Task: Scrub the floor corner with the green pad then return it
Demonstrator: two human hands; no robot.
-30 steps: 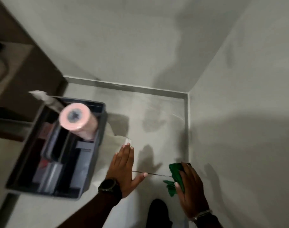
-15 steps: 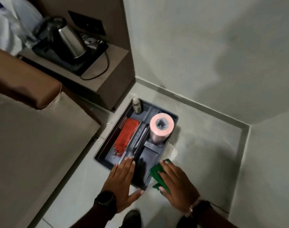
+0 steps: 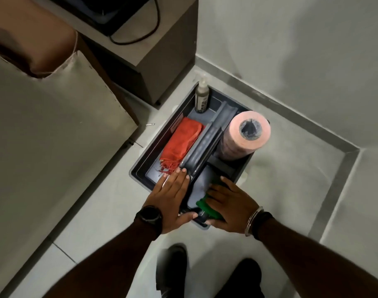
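The green pad [image 3: 206, 206] sits in the near compartment of the grey caddy [image 3: 147, 151], mostly covered by my right hand [image 3: 231, 203], whose fingers press down on it. My left hand [image 3: 169, 198] lies flat with fingers spread over the caddy's near rim and holds nothing. The floor corner [image 3: 353, 151] lies to the right, where the two walls meet.
In the caddy stand a pink paper roll [image 3: 246, 136], an orange cloth [image 3: 181, 145] and a pump bottle [image 3: 202, 93]. A low cabinet [image 3: 162, 61] stands behind it and a bed edge [image 3: 54, 136] on the left. My shoes [image 3: 173, 269] are at the bottom.
My right hand carried the green pad from the floor by the wall leftward into the caddy's near compartment. My left hand shifted from the floor onto the caddy's rim.
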